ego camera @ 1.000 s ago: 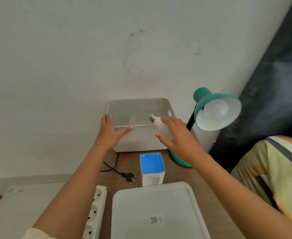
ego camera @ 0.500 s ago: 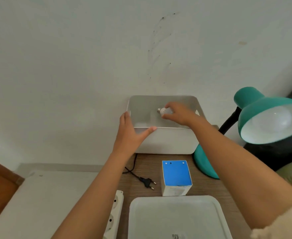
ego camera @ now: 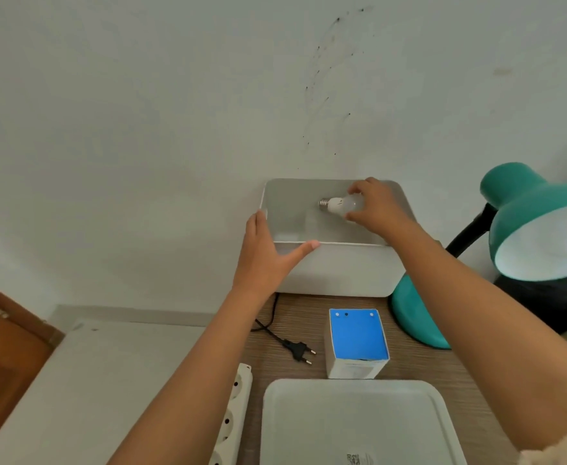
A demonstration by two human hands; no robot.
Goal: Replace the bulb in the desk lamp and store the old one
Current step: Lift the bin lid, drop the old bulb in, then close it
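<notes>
A white storage bin [ego camera: 339, 273] stands against the wall at the back of the desk. My right hand [ego camera: 377, 206] reaches inside it and holds a white bulb [ego camera: 339, 205] by its glass, its metal screw base pointing left. My left hand [ego camera: 268, 253] grips the bin's front left corner, thumb along the rim. At the right stands a teal desk lamp [ego camera: 530, 209] with another white bulb [ego camera: 553, 243] in its shade.
A blue-topped bulb carton [ego camera: 356, 340] stands in front of the bin. A black plug [ego camera: 297, 350] and cord lie to its left, a white power strip [ego camera: 233, 414] lower down. The bin's white lid [ego camera: 355, 427] lies nearest me. A white surface sits left of the desk.
My right hand carried the bulb from above the bin's front rim down into the bin. My left hand stayed on the bin's corner. The view shifted, so the lamp now sits farther right.
</notes>
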